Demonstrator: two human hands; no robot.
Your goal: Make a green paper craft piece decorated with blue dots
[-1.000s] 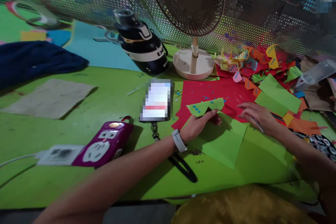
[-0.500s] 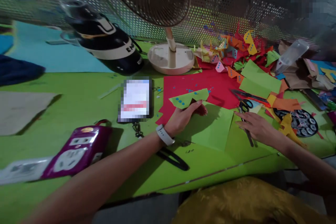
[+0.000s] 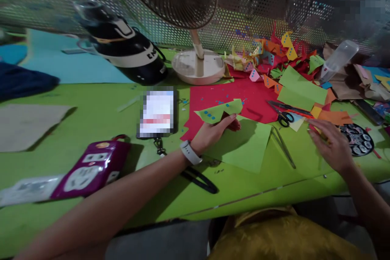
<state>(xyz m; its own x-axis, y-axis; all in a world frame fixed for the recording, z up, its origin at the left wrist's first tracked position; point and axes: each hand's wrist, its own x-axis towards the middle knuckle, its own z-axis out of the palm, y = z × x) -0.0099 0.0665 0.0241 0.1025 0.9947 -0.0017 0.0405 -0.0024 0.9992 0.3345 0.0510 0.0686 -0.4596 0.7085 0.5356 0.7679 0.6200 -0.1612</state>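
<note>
A cut green paper piece with blue dots (image 3: 210, 114) is pinched in my left hand (image 3: 213, 132), above a larger green sheet (image 3: 252, 142) and a red sheet (image 3: 201, 93). My right hand (image 3: 330, 142) is over the table at the right with its fingers apart, close to a yellow item it partly covers and the round black tray (image 3: 359, 140). Tweezers (image 3: 284, 148) lie between the green sheet and my right hand. Scissors with black handles (image 3: 285, 119) rest just beyond them, beside a small pale paper piece (image 3: 297, 124).
A fan (image 3: 198, 67) and a dark bottle (image 3: 131, 55) stand at the back. Colourful paper cutouts (image 3: 271, 55) are heaped behind the red sheet. Left of my left hand lie a phone (image 3: 158, 111) and a purple pouch (image 3: 91, 168). A clear bottle (image 3: 341, 61) leans at the right.
My right hand has moved right, away from the tweezers, towards the round black tray. My left hand still holds the dotted green piece in nearly the same place.
</note>
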